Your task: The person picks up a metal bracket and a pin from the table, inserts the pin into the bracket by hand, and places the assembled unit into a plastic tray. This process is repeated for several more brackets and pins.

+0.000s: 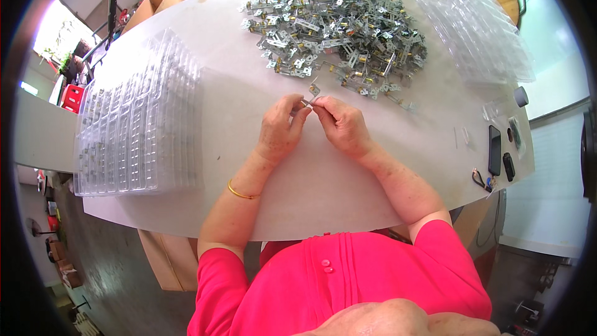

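Observation:
Both my hands meet over the middle of the table, pinching one small metal bracket part (314, 90) between them. My left hand (280, 128) has thumb and fingertips closed on its lower left side. My right hand (343, 126) grips it from the right, the fingertips of the two hands almost touching. The part's silvery upper end sticks up above the fingers; its lower end is hidden. Just beyond lies a big heap of similar metal parts (348, 34), silver with brass-coloured bits, spread across the far side of the table.
To the left stands a tall stack of clear plastic compartment trays (134, 118). More clear trays (476, 31) lie at the far right. A black phone (494, 149), a small black device (509, 167) and a grey round piece (520, 96) sit by the white table's (249, 221) right edge.

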The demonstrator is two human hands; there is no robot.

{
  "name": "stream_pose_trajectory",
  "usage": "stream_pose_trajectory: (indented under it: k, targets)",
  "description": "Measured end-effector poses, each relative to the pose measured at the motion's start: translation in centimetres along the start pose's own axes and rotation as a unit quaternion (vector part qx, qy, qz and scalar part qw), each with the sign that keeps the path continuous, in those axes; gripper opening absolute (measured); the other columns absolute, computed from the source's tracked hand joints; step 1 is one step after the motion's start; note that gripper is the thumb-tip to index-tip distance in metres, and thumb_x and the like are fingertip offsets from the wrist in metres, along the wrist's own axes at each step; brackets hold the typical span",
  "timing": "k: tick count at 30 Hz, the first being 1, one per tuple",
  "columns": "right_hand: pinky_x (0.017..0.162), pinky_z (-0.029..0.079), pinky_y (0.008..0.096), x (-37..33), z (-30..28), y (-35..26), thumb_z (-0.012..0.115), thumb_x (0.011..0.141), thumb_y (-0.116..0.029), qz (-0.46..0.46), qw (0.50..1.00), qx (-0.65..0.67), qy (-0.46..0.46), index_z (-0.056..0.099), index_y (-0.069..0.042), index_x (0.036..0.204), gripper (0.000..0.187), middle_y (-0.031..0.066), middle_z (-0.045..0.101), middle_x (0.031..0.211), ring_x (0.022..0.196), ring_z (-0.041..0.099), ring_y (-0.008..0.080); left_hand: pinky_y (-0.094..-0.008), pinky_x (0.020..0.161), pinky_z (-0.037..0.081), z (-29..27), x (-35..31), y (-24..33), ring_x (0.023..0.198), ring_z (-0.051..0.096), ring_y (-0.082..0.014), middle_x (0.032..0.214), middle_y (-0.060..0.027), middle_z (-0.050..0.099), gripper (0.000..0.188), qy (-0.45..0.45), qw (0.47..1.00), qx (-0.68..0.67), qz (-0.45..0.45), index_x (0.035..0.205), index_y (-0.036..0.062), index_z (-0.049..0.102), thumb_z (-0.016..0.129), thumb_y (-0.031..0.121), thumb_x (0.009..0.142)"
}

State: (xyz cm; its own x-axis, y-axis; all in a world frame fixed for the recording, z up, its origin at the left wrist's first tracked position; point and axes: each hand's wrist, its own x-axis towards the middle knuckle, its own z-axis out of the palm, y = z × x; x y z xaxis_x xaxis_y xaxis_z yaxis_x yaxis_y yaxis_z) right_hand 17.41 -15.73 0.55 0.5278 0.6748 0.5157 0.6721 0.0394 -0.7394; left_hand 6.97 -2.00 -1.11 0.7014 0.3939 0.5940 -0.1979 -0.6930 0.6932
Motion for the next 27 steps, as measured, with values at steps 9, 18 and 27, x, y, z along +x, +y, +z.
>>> stream_pose_trajectory:
  k: [9,18,27]
  targets:
    - [0.061,0.051,0.037,-0.3,-0.1,0.0,0.065,0.093,-0.009,0.046,0.999,-0.013,-0.013,0.063,-0.005,0.099,0.007,0.0166,0.067,0.082,0.071,0.066,0.0335,-0.0332,0.07,0.053,-0.5,0.1,0.3,0.075,0.064,-0.022,0.089,-0.0113,0.066,0.018,0.02,0.999,0.038,-0.025,0.106,0.0013,0.062,0.067,0.008,0.091]
    - [0.055,0.046,0.0268,-0.3,0.2,1.3,0.063,0.097,-0.014,0.167,0.983,0.067,0.016,0.063,-0.005,0.099,0.009,0.0041,0.063,0.068,0.058,0.056,0.0098,-0.0412,0.067,0.043,-1.3,0.7,-0.1,0.067,0.054,-0.0279,0.071,-0.0089,0.056,0.013,-0.011,0.993,0.102,-0.054,0.076,0.0038,0.059,0.061,0.01,0.087]
    - [0.056,0.046,0.0262,-0.6,0.3,1.9,0.062,0.097,-0.015,0.158,0.984,0.079,0.016,0.064,-0.005,0.099,0.011,0.0029,0.063,0.069,0.06,0.056,0.0083,-0.0421,0.074,0.043,-1.3,0.4,-0.7,0.073,0.057,-0.0306,0.075,-0.0108,0.059,0.018,-0.05,0.982,0.181,-0.023,0.078,0.0027,0.063,0.059,0.015,0.091]
